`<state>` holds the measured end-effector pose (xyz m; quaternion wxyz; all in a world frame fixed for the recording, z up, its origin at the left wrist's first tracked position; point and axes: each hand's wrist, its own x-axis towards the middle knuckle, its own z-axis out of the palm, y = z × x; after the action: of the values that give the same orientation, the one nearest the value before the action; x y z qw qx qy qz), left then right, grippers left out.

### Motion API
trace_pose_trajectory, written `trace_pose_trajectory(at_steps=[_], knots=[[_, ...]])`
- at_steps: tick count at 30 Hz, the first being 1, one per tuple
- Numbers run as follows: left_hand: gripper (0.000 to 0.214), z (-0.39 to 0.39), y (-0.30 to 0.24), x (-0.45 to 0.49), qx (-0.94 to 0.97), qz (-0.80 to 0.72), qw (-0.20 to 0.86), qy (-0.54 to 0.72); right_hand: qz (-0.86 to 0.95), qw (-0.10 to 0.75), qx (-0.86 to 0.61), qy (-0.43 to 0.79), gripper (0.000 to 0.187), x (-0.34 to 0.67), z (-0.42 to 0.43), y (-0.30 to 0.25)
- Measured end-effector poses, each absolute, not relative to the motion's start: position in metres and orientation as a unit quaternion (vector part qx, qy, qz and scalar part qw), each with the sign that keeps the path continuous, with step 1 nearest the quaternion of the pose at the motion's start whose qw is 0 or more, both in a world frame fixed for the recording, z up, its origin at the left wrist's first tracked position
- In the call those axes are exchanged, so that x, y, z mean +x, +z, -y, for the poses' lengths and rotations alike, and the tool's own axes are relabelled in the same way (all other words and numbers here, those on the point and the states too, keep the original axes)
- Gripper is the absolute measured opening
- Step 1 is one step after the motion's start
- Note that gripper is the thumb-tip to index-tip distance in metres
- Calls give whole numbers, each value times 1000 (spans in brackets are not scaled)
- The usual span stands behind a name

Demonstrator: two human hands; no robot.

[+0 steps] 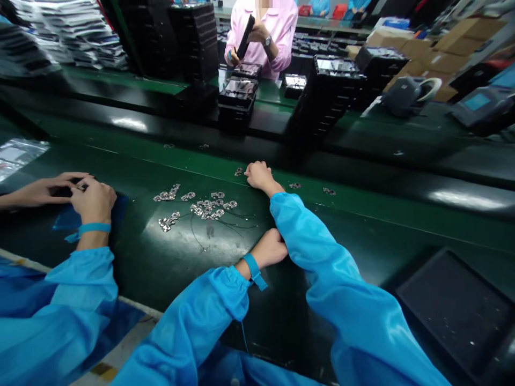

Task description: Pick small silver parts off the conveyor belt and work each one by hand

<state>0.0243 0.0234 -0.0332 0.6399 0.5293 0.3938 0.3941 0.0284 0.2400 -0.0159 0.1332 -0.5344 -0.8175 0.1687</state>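
My right hand [259,176] reaches over the green strip at the far side of the bench, fingers curled downward. A small circuit board [238,171] lies just left of its fingertips, and whatever is between the fingers is hidden. Nearer to me, my left hand [270,249], with a blue wrist strap [253,268], is closed above the bench. Its fingertips are partly behind my right sleeve [314,230], so its contents do not show. Left of it lies a loose cluster of small circuit boards [207,208], some with thin dark wires.
More small boards [295,185] sit along the green strip [362,201]. A black tray [454,305] is at the right. At the left a co-worker's hands [92,198] handle something dark. Black stacked units [237,99] stand beyond, before a person in pink [277,32].
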Motion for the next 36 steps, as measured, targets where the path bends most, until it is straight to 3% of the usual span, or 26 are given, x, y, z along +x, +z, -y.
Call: trace_pose_trajectory(at_steps=[3, 8, 14, 19, 36], knots=[[8, -23, -33, 30, 464, -411, 681, 390, 817, 155, -532, 159, 11, 41, -226, -3], [19, -24, -23, 29, 233, -375, 763, 472, 800, 295, -483, 201, 8, 105, -162, 25], [50, -29, -8, 16, 149, -353, 813, 438, 815, 254, -498, 153, 5, 186, -52, 26], [16, -21, -5, 20, 274, -386, 789, 393, 841, 214, -488, 91, 9, 212, -7, 11], [15, -14, -9, 32, 413, -430, 717, 361, 826, 255, -491, 111, 16, 223, 9, -1]])
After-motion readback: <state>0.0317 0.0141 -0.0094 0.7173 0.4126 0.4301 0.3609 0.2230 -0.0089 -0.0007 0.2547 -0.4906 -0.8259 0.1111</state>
